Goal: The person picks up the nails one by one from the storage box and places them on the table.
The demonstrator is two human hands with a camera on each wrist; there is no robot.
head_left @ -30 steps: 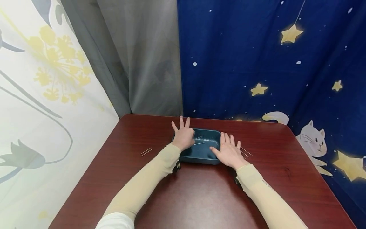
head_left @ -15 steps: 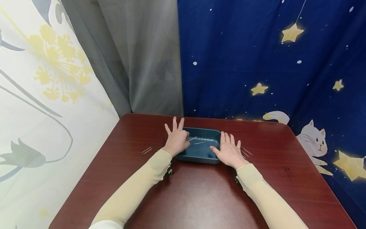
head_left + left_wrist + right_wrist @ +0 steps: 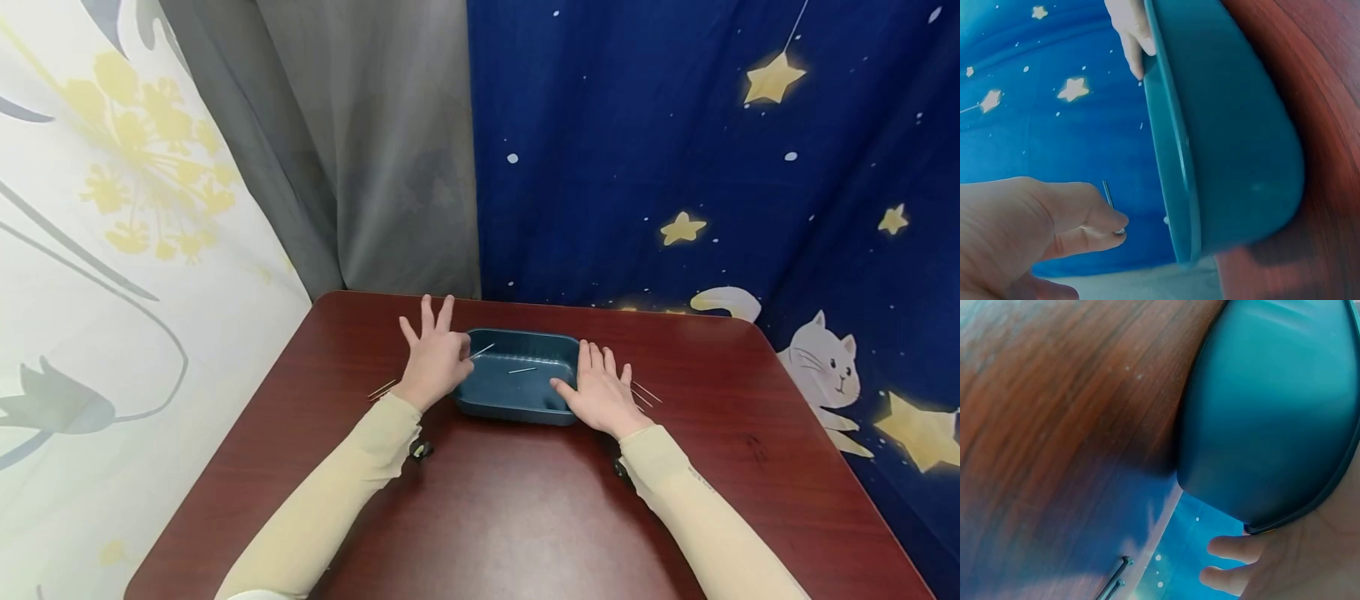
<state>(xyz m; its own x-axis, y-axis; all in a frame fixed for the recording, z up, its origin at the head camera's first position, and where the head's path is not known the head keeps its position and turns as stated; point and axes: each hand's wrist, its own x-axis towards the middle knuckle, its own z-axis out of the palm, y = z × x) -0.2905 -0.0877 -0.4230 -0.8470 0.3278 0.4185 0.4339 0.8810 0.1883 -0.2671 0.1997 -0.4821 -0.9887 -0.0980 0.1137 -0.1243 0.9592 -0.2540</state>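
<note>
My left hand [image 3: 433, 367] pinches a thin metal nail [image 3: 1108, 192] between thumb and index finger, its other fingers raised and spread. It is at the left end of a dark teal rectangular tray [image 3: 517, 412], and the nail's free end reaches over the rim. Another nail [image 3: 522, 370] lies on the tray's floor. Across from it, my right hand [image 3: 600, 392] rests on the tray's right rim with fingers extended and thumb over the inside. In the right wrist view the tray's outer wall hides part of that hand.
Two nails [image 3: 382, 390] lie on the reddish-brown table [image 3: 517, 508] left of the tray, partly behind my left hand. More nails [image 3: 647, 393] lie just right of my right hand. Grey and blue curtains [image 3: 585, 192] hang behind the table's far edge.
My left hand has moved left from over the tray to its left end, carrying the pinched nail with it. The right hand stays on the right rim.
</note>
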